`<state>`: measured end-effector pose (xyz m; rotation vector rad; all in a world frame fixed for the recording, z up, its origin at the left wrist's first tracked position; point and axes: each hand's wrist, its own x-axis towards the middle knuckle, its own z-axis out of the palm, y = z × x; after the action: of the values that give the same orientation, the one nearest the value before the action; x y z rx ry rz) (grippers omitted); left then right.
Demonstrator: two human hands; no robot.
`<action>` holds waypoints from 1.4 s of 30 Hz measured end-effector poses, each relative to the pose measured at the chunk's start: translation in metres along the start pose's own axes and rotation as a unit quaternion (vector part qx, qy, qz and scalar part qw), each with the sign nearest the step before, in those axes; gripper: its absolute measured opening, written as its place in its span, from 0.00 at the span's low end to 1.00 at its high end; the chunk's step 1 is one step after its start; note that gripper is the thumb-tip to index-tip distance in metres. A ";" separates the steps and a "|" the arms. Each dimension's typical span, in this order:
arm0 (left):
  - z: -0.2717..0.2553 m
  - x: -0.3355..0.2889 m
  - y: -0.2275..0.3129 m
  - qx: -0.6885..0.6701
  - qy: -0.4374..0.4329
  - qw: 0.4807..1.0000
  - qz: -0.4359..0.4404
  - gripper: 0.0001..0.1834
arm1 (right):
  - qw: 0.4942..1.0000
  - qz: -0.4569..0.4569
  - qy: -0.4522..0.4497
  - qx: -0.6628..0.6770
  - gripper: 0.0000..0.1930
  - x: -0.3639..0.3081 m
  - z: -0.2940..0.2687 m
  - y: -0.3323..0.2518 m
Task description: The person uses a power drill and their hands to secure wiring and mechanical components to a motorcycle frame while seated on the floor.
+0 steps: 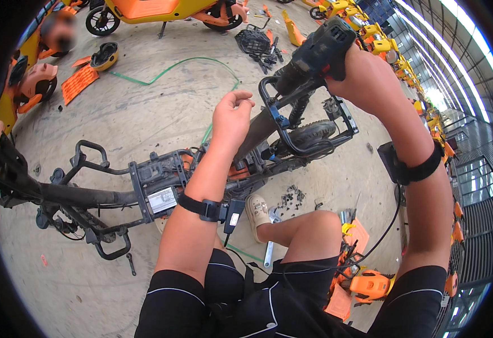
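Observation:
My right hand (367,79) is wrapped round the handle of a black cordless impact wrench (313,52), raised over the rear of a stripped electric scooter frame (69,194). The wrench's nose is close to the black tubular rear rack (284,127); whether it touches a bolt is hidden. My left hand (231,121) hovers just left of the rack with fingers curled together, and anything pinched in them is out of sight. Below the rack, the rear wheel (317,132) shows its dark tyre. The frame's middle is exposed, with wiring and a silver-labelled box (162,200).
Small dark fasteners (294,197) lie scattered beside my foot, near a metal tube (268,254). A green hose (184,61) crosses the concrete floor. Orange panels (80,84), a helmet (105,56), a black basket (253,40) and assembled scooters (162,11) are around. Another person (58,34) is at upper left.

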<state>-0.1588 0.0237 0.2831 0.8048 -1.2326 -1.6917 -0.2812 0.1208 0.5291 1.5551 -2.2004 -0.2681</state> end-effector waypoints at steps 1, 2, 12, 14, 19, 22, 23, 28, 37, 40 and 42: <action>0.000 -0.001 0.002 -0.005 -0.002 1.000 -0.005 0.13 | 1.000 -0.002 0.004 -0.002 0.24 0.000 0.001 0.001; 0.001 -0.003 0.005 -0.009 -0.004 1.000 -0.010 0.13 | 1.000 -0.004 0.007 -0.004 0.24 0.000 0.003 0.003; -0.007 0.000 -0.002 -0.003 0.027 0.999 0.030 0.13 | 1.000 -0.012 0.024 0.007 0.22 -0.003 0.003 -0.001; -0.006 0.000 -0.004 -0.010 0.023 0.999 0.028 0.13 | 0.996 -0.066 0.051 -0.008 0.23 -0.002 -0.003 -0.006; -0.008 -0.004 0.001 0.008 0.020 1.000 0.019 0.13 | 0.983 -0.164 0.070 -0.036 0.22 0.021 -0.005 -0.003; -0.015 -0.007 0.005 0.013 0.018 1.000 0.002 0.13 | 0.960 -0.249 0.125 0.010 0.24 0.026 -0.001 0.002; -0.018 -0.007 0.006 0.022 0.016 1.000 -0.002 0.13 | 0.953 -0.268 0.140 0.002 0.24 0.028 -0.001 0.001; -0.034 -0.005 0.008 0.045 0.033 0.998 0.013 0.14 | 0.917 -0.358 0.173 -0.028 0.24 0.045 -0.009 -0.009; -0.039 -0.007 -0.001 0.067 0.010 0.998 0.015 0.14 | 0.935 -0.310 0.132 0.113 0.27 0.036 0.022 0.047; -0.046 -0.007 -0.002 0.098 0.006 0.995 -0.005 0.15 | 0.928 -0.301 0.172 0.138 0.27 0.024 0.029 0.052; -0.049 -0.011 -0.002 0.108 -0.002 0.994 -0.019 0.16 | 0.925 -0.295 0.194 0.141 0.26 0.021 0.035 0.055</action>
<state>-0.1121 0.0142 0.2667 0.9591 -1.4280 -1.6076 -0.3498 0.1175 0.5243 2.1882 -1.4755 0.1839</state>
